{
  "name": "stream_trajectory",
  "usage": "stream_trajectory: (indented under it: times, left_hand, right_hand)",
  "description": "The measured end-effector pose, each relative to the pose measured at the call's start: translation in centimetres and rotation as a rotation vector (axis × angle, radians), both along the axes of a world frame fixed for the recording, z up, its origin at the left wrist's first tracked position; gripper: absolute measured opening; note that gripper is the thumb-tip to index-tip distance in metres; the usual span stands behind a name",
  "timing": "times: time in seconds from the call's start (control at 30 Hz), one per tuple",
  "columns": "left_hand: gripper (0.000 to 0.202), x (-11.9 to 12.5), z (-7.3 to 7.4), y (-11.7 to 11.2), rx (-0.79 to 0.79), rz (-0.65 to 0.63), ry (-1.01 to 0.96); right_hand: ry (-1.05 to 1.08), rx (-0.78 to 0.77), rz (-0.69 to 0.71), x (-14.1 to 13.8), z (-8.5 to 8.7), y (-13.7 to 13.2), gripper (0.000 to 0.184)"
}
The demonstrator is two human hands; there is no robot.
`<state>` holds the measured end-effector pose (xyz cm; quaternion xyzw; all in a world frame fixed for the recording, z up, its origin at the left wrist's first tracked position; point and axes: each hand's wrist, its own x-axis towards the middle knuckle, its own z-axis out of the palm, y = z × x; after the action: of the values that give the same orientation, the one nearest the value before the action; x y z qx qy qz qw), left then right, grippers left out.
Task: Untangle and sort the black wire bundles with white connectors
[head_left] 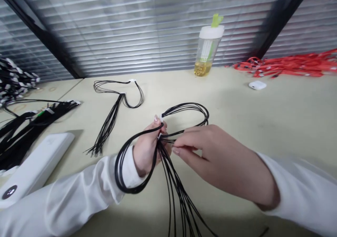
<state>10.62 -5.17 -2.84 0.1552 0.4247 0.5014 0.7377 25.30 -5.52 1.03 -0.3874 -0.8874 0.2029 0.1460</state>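
My left hand (147, 147) is closed around a bundle of thin black cords (173, 180) where they cross, with a small white tag at my fingertips. One loop of the bundle hangs round my left wrist, another loop (196, 110) lies on the table beyond. My right hand (210, 156) pinches the cords just right of the left hand's grip. The loose ends trail down toward the bottom edge.
A second tied cord bundle (116, 103) lies further back on the pale table (276, 124). Piled black cords (23, 128) and a white flat device (37, 163) are at left. A clear bottle (206, 52), a small white case (257, 85) and red cords (289, 65) sit at the back right.
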Motion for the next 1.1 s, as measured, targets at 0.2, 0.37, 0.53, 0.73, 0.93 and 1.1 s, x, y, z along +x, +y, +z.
stream_trajectory:
  times: [0.2, 0.37, 0.53, 0.73, 0.93, 1.1]
  left_hand:
    - [0.034, 0.5, -0.3, -0.5, 0.125, 0.062, 0.175]
    - [0.035, 0.4, -1.1, -0.9, 0.328, 0.09, 0.234]
    - [0.037, -0.1, -1.7, -0.8, 0.434, 0.087, 0.313]
    - [0.036, -0.5, -2.0, -1.0, 0.495, 0.034, 0.31]
    - [0.033, -0.7, -2.0, -1.1, 0.519, 0.029, 0.386]
    - [0.035, -0.7, -2.0, -1.1, 0.478, 0.016, 0.37]
  right_hand:
    - [0.241, -0.102, -0.041, -0.8, -1.4, -0.2, 0.018]
    - [0.344, -0.1, -0.034, -1.0, -1.8, -0.7, 0.018]
    - [0.364, -0.156, -0.06, -1.1, -1.9, -0.9, 0.018]
    - [0.264, -0.174, -0.042, -1.1, -1.8, -0.9, 0.025]
    - [0.253, -0.183, -0.057, -1.2, -1.9, -1.0, 0.023]
    - [0.248, -0.17, -0.044, -1.1, -1.9, -1.0, 0.021]
